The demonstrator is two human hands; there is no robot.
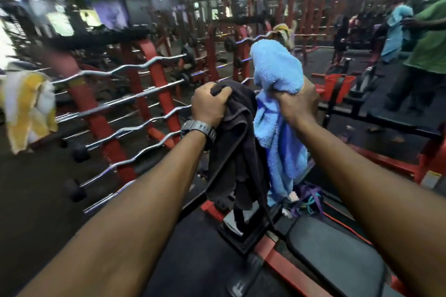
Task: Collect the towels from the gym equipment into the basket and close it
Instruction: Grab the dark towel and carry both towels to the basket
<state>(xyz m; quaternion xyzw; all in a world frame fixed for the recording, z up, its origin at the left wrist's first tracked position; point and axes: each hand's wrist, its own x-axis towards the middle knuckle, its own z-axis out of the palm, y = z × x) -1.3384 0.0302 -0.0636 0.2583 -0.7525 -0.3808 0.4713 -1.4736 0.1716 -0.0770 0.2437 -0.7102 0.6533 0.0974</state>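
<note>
My left hand (210, 103) grips the top of a dark grey towel (237, 147) that hangs down in front of me. Right beside it, my right hand (298, 103) holds a light blue towel (277, 108) bunched up, its top sticking above my fist and its tail hanging down. A yellow and white towel (26, 108) is draped over the left end of the barbell rack (135, 103). Another yellowish towel (283, 31) hangs on equipment behind the blue one. No basket is in view.
A red rack with several chrome curl bars fills the left. A black padded bench (337, 253) on a red frame lies below my arms. On the right a mirror shows a person in a green shirt (427, 43) with a blue towel. An orange crate (335, 87) sits beyond.
</note>
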